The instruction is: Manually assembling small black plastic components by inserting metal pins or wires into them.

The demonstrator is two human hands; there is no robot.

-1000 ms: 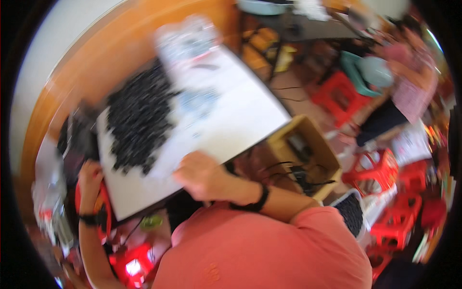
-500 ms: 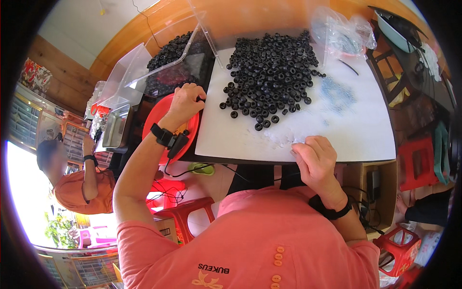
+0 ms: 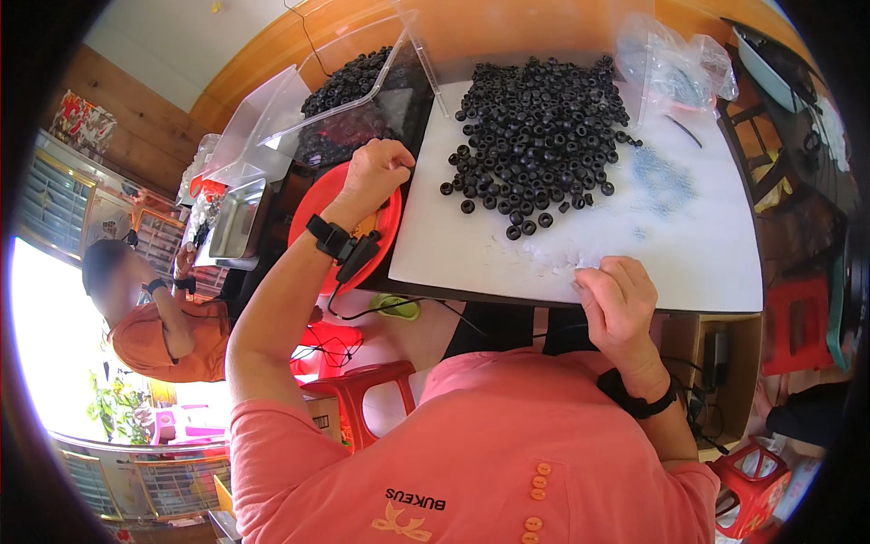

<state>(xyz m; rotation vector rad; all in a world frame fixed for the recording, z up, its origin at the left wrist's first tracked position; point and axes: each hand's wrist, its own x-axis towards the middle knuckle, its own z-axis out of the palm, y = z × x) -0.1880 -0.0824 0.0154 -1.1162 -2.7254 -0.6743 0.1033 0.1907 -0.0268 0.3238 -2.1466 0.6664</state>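
Observation:
My left hand (image 3: 376, 174) is over the right side of a red basin (image 3: 313, 207), beside the board's left edge. Its fingers are curled closed, and whatever they may hold is hidden. Near the front edge of a white board (image 3: 453, 258), my right hand (image 3: 622, 295) has thumb and fingers pinched together; I cannot make out anything between them. White flakes (image 3: 564, 260) lie just beside its fingertips. A big heap of small black ring-like pieces (image 3: 548, 136) covers the board's back middle. Several pieces lie loose along its front.
A clear plastic bin (image 3: 272, 113) with more black pieces stands at the back left. Blue specks (image 3: 657, 181) and a clear plastic bag (image 3: 675, 68) are at the right. A co-worker in orange (image 3: 172, 340) is at far left. A red stool (image 3: 367, 390) stands below.
The whole view has shifted, so the table appears farther right. A dark bit seen at my left fingertips no longer shows. My right hand keeps its pinch. The co-worker's arm has moved.

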